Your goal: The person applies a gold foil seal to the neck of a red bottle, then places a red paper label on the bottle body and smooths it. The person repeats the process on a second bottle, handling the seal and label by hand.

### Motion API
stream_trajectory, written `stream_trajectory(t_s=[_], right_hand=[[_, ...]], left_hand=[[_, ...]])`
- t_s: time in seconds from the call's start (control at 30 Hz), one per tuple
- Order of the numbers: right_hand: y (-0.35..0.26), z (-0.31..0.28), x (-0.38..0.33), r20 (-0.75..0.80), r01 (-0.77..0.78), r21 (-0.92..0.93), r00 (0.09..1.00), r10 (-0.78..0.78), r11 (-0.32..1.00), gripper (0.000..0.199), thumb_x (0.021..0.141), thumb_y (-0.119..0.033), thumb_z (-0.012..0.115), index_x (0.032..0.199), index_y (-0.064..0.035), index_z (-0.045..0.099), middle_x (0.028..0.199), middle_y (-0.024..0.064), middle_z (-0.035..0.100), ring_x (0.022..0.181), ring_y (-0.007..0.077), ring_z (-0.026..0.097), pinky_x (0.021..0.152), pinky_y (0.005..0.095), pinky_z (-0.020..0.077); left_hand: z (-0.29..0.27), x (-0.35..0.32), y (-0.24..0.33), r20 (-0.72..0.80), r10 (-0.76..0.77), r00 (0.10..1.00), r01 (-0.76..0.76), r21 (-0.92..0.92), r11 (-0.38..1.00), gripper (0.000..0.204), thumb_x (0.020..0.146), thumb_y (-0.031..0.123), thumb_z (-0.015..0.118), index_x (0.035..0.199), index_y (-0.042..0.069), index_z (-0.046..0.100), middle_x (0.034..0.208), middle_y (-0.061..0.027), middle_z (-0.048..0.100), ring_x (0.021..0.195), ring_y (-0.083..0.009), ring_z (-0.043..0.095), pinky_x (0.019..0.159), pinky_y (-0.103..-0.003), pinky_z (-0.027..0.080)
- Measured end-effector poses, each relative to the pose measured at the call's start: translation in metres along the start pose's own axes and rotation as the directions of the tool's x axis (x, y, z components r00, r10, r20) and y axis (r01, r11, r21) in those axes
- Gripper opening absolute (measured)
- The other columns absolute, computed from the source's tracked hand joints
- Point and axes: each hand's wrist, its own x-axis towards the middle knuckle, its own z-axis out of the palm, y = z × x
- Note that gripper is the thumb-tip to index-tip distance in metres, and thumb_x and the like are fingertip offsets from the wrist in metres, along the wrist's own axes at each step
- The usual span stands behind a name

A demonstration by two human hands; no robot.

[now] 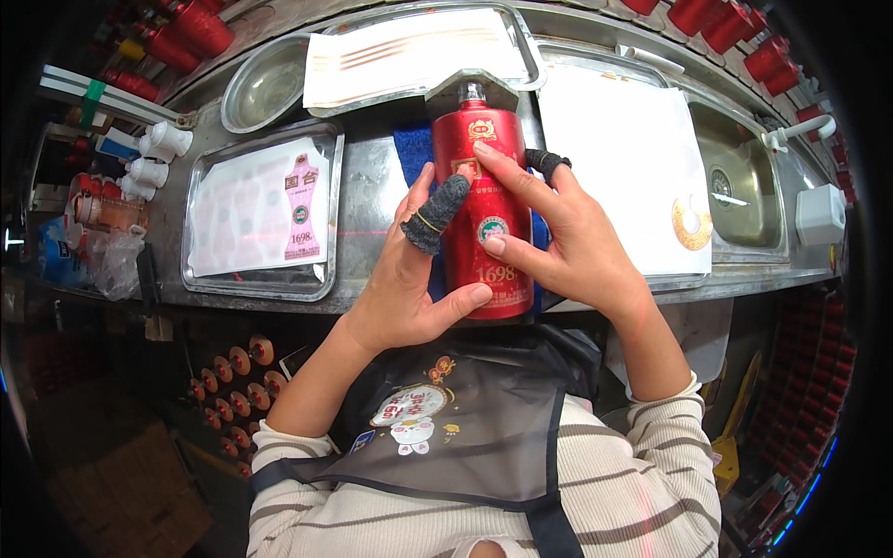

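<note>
A red bottle (482, 223) with gold print and a round green emblem lies on its back in front of me, its capless-looking neck set in the notch of a metal holder (502, 91). Along its left side rests my left hand (395, 284), with a grey knit cover on one finger; that fingertip and the thumb touch the bottle's face. My right hand (577, 232) comes from the other side, fingers spread. Its forefinger touches the upper label area and its thumb lies beside the emblem. A dark cover sits on another right finger. Blue cloth (415, 153) shows beside the bottle.
To the left, a steel tray (332, 214) holds a sheet with a pink label (302, 209). Behind are a metal bowl (265, 84) and a tray of white sheets (409, 60). On the right lie a white sheet (614, 158) with a gold ring label and a sink (781, 191).
</note>
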Motion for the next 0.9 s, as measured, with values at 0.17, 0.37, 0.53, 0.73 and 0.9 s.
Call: stream_trajectory(t_s=[0.17, 0.37, 0.53, 0.73, 0.9], right_hand=[[-0.004, 0.0, 0.001, -0.006, -0.035, 0.005, 0.999, 0.035, 0.999, 0.075, 0.082, -0.038, 0.074, 0.151, -0.0305, 0.045, 0.083, 0.0142, 0.051, 0.073, 0.0272, 0.048, 0.069, 0.0348, 0.0438], [-0.002, 0.004, 0.001, -0.022, -0.005, 0.008, 1.0, 0.005, 1.0, 0.081, 0.083, -0.042, 0.073, 0.155, -0.0311, 0.037, 0.082, 0.0189, 0.049, 0.07, 0.0341, 0.055, 0.068, 0.0388, 0.0468], [0.017, 0.011, 0.006, -0.126, -0.069, 0.345, 0.985, 0.119, 0.936, 0.086, 0.084, -0.041, 0.074, 0.155, -0.0133, 0.035, 0.115, 0.023, 0.059, 0.091, 0.0273, 0.065, 0.078, 0.0342, 0.0506], [0.08, -0.012, 0.004, 0.149, -0.197, 0.98, 0.791, 0.593, 0.017, 0.039, 0.097, -0.031, 0.061, 0.12, 0.0002, 0.066, 0.101, 0.0106, 0.07, 0.091, 0.0143, 0.066, 0.085, 0.0284, 0.0526], [0.021, -0.002, -0.009, -0.233, -0.012, 0.868, 0.872, 0.43, 0.496, 0.044, 0.086, -0.005, 0.065, 0.128, 0.0001, 0.054, 0.108, 0.0096, 0.061, 0.096, 0.0135, 0.061, 0.086, 0.0278, 0.0517]], left_hand=[[0.0, 0.0, -0.001, -0.006, -0.017, 1.0, 0.017, -0.024, 1.0, 0.093, 0.083, 0.037, 0.077, 0.156, 0.009, 0.027, 0.16, -0.0173, 0.032, 0.148, -0.0482, 0.021, 0.119, -0.056, 0.02], [0.001, -0.002, -0.004, 0.004, -0.029, 1.0, 0.029, -0.046, 0.998, 0.095, 0.082, 0.037, 0.078, 0.156, 0.007, 0.027, 0.158, -0.0248, 0.029, 0.148, -0.0481, 0.022, 0.119, -0.055, 0.021], [-0.003, -0.001, -0.003, 0.019, -0.019, 1.0, 0.021, -0.08, 0.997, 0.104, 0.082, 0.034, 0.08, 0.159, 0.006, 0.016, 0.162, -0.026, 0.019, 0.15, -0.0435, 0.019, 0.12, -0.051, 0.019], [0.0, -0.009, 0.001, 0.066, -0.13, 0.989, 0.143, -0.286, 0.947, 0.119, 0.083, 0.031, 0.081, 0.157, -0.001, -0.007, 0.163, -0.0255, 0.008, 0.152, -0.0351, 0.016, 0.122, -0.044, 0.017], [0.011, -0.01, 0.006, 0.042, -0.198, 0.979, 0.197, -0.42, 0.886, 0.117, 0.079, 0.026, 0.081, 0.158, -0.002, 0.001, 0.163, -0.0246, 0.017, 0.151, -0.0344, 0.02, 0.123, -0.044, 0.017]])
